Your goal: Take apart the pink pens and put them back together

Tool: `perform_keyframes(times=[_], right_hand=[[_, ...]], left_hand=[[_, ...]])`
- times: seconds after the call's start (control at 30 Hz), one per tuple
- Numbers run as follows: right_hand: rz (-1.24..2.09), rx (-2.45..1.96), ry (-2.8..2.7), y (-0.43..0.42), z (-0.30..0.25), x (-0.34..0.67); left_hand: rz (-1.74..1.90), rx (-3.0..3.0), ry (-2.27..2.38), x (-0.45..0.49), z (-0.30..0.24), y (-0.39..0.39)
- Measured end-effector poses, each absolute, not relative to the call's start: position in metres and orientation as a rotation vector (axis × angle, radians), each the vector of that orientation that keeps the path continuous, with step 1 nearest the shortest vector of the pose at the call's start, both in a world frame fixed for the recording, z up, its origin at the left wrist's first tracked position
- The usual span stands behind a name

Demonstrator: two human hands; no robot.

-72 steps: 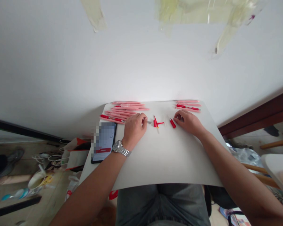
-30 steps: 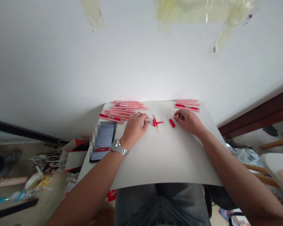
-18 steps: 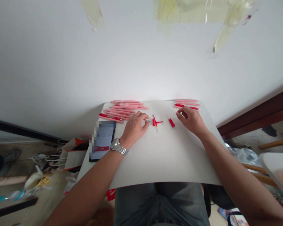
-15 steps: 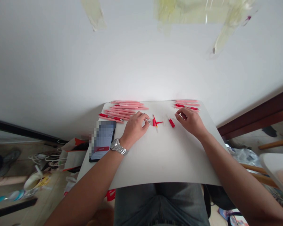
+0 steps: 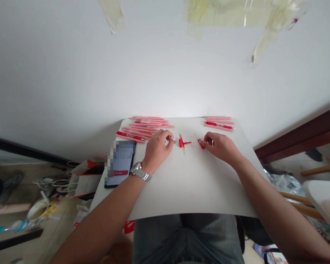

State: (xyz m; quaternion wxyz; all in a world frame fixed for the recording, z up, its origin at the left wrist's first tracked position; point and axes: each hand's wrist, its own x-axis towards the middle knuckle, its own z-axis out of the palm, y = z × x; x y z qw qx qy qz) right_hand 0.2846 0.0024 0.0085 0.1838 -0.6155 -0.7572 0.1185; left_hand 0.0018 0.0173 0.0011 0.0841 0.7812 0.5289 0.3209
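My left hand [image 5: 160,147] is pinched around a small silvery pen part [image 5: 175,141] whose tip pokes out past the fingertips. At the right of the loose parts, my right hand [image 5: 218,145] has thumb and fingers closed on a red pen barrel piece [image 5: 200,143] that lies tilted on the tabletop. Between the hands lie a short red pen piece [image 5: 180,143], a thin red and yellow refill [image 5: 183,141], a small red rod [image 5: 187,142] and a clear, hard-to-see piece [image 5: 192,140].
Pink pens [image 5: 143,126] are heaped at the table's back left, beside a red pen [image 5: 126,135]. More pink pens [image 5: 220,118] and another red pen [image 5: 218,125] lie back right. A phone [image 5: 121,165] rests on the white table [image 5: 192,187] at left; the wall stands directly behind.
My right hand has moved slightly left and down, from beside the red barrel piece onto it. My left hand stays pinched in nearly the same place.
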Motion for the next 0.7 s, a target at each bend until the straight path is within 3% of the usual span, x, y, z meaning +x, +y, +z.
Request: perform_keyframes(times=[0.7], right_hand=[[0.268, -1.789, -2.18, -0.001, 0.006, 0.278]], left_hand=[[1.042, 2.293, 1.475, 0.003, 0.003, 0.017]])
